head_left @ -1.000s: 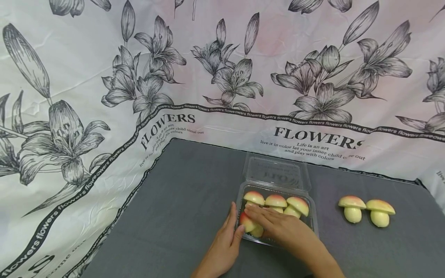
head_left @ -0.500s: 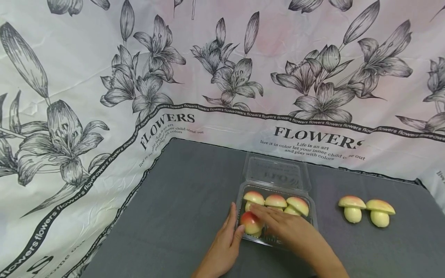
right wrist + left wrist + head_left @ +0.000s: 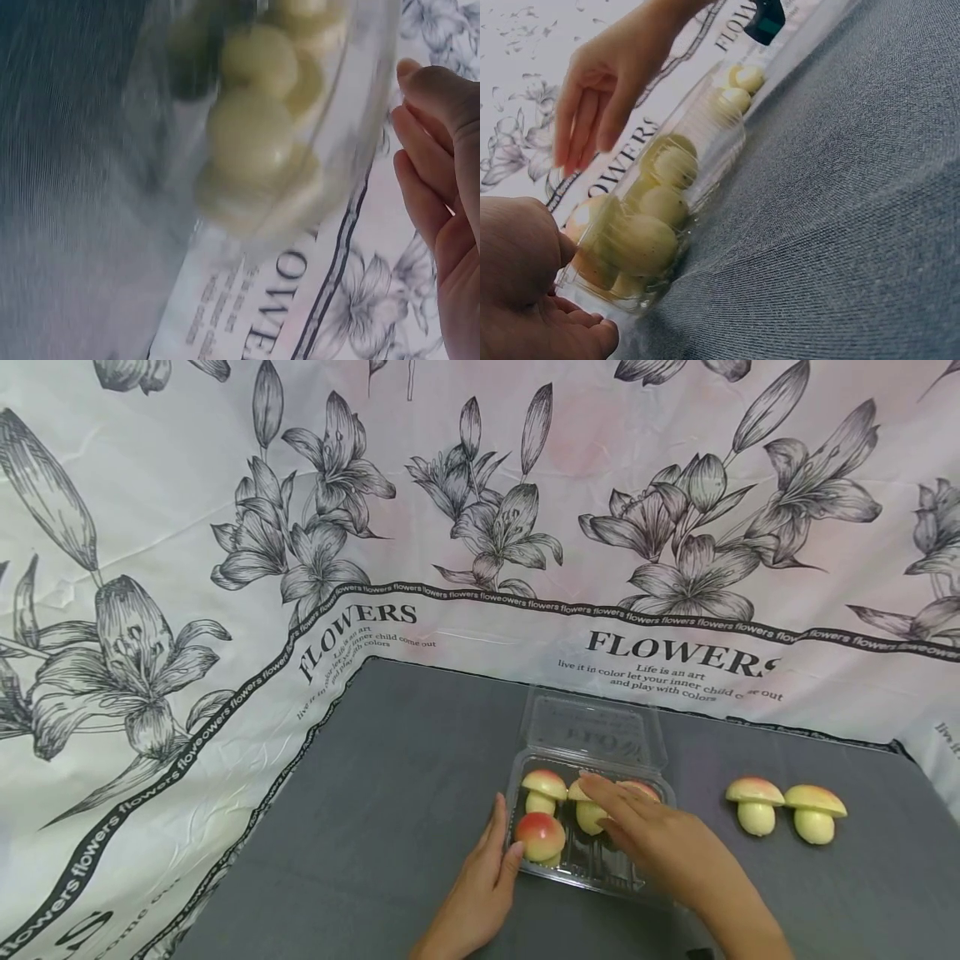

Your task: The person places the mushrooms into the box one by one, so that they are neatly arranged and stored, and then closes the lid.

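Mushroom shapes (image 3: pixel 542 787), pale yellow with red-tinged caps, lie in a clear plastic container (image 3: pixel 570 882) in the head view: three along the back and one at the near left. The lid (image 3: pixel 592 727) is open on the far side, toward the flower-printed cloth (image 3: pixel 487 527). Two further mushroom shapes stand side by side on the grey table (image 3: pixel 390 793), right of the container. The left hand (image 3: pixel 476 881) holds the container's near left corner, thumb at the rim and fingers along the outer wall. The right hand (image 3: pixel 663 843), fingers extended, is over the container's right part and partly hides the back row.

From the left wrist, left thumb and fingers grip the container's end. The right hand hangs above with loose, downward fingers, holding nothing.

From the right wrist, container and contents are blurred; the right hand's fingers bend slightly around nothing, near the rim.
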The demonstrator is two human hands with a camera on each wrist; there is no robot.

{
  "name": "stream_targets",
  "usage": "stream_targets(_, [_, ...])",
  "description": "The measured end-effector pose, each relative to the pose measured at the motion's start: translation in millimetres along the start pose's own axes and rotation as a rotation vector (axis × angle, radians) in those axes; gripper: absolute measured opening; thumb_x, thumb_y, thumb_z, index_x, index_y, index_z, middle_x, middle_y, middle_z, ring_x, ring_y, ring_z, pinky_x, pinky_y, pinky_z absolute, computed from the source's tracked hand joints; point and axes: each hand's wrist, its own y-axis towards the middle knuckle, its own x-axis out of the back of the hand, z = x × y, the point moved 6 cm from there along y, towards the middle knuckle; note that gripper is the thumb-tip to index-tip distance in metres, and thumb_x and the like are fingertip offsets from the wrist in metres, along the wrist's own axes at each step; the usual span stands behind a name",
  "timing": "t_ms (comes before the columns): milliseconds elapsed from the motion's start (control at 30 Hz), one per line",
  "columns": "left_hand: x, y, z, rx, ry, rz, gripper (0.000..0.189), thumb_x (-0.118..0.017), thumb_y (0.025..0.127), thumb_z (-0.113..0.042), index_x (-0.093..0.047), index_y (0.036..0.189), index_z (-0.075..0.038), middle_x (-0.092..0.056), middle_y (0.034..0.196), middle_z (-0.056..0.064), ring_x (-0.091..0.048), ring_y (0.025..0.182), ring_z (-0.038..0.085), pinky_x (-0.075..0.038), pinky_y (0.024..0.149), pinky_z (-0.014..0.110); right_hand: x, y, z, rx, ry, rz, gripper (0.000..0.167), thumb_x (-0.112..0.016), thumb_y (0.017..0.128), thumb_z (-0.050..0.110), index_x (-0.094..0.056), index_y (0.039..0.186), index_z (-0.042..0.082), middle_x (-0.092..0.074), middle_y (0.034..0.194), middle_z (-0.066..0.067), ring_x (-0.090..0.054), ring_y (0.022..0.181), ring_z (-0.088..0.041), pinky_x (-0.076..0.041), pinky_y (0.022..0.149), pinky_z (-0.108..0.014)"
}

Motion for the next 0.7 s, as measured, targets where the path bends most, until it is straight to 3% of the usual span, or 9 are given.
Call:
stream_targets(100, [0.0, -0.7, 0.0, 0.0, 0.002, 0.0, 0.075, -0.041, 0.115, -0.045, -0.004, 0.171, -0.012, -0.006, 0.177, 0.009, -0.012, 0.161, 0.027, -0.019, 0.127, 0.059, 9, -3.0, -11, -0.032, -0.005, -0.03, 0.058, -0.031, 0.115, 0.05, -0.054, 0.156, 0.017, -0.069, 0.141, -0.002, -0.078, 0.095, -0.024, -0.058, 0.057, -0.031])
stream_targets(133, [0.1, -0.9, -0.2, -0.001, 0.005, -0.001, 0.075, -0.041, 0.115, -0.045, -0.004, 0.171, -0.012, -0.006, 0.177, 0.01, -0.012, 0.161, 0.027, -0.019, 0.127, 0.059, 11, -4.2, -14, -0.049, -0.003, -0.033, 0.059, -0.031, 0.115, 0.051, -0.054, 0.157, 0.017, -0.071, 0.14, -0.003, -0.077, 0.105, -0.03, -0.059, 0.057, -0.033])
stream_targets(267, [0.8, -1.5, -1.6, -0.009, 0.013, -0.01, 0.075, -0.041, 0.115, -0.044, -0.004, 0.171, -0.012, -0.007, 0.177, 0.01, -0.013, 0.161, 0.027, -0.019, 0.127, 0.058, 21, -12.3, -31, -0.125, -0.012, -0.022, 0.062, -0.033, 0.113, 0.056, -0.05, 0.159, 0.018, -0.071, 0.138, -0.008, -0.073, 0.112, -0.04, -0.053, 0.049, -0.031])
stream_targets(367, [1.4, -1.7, -3.0, -0.018, 0.017, -0.018, 0.074, -0.04, 0.115, -0.045, -0.005, 0.171, -0.012, -0.008, 0.177, 0.011, -0.014, 0.161, 0.028, -0.019, 0.126, 0.059, 28, -20.8, -46, -0.224, -0.023, 0.005, 0.059, -0.06, 0.109, 0.043, -0.046, 0.162, 0.021, -0.066, 0.146, -0.01, -0.07, 0.116, -0.047, -0.052, 0.046, -0.037])
stream_targets(500, [2.1, -1.8, -4.8, -0.027, 0.017, -0.02, 0.073, -0.039, 0.115, -0.045, -0.006, 0.171, -0.012, -0.009, 0.177, 0.012, -0.015, 0.161, 0.029, -0.02, 0.126, 0.06, 35, -33.2, -65, -0.371, -0.041, 0.036, 0.09, -0.085, 0.089, 0.014, -0.039, 0.166, 0.025, -0.058, 0.154, -0.012, -0.064, 0.12, -0.053, -0.054, 0.05, -0.053])
stream_targets(567, [2.3, -1.9, -5.3, -0.026, 0.012, -0.015, 0.073, -0.039, 0.115, -0.045, -0.006, 0.171, -0.011, -0.008, 0.177, 0.012, -0.014, 0.161, 0.029, -0.019, 0.126, 0.06, 39, -39.5, -74, -0.422, -0.049, 0.04, 0.092, -0.086, 0.088, 0.012, -0.037, 0.166, 0.022, -0.058, 0.152, -0.017, -0.063, 0.12, -0.056, -0.055, 0.055, -0.06])
stream_targets(700, [2.2, -1.4, -5.6, -0.021, 0.007, -0.005, 0.074, -0.038, 0.115, -0.046, -0.005, 0.17, -0.01, -0.007, 0.177, 0.012, -0.013, 0.161, 0.029, -0.018, 0.126, 0.061, 44, -53.6, -92, -0.529, -0.055, 0.088, 0.091, -0.083, 0.093, 0.017, -0.032, 0.168, 0.02, -0.059, 0.142, -0.033, -0.06, 0.117, -0.062, -0.05, 0.05, -0.057])
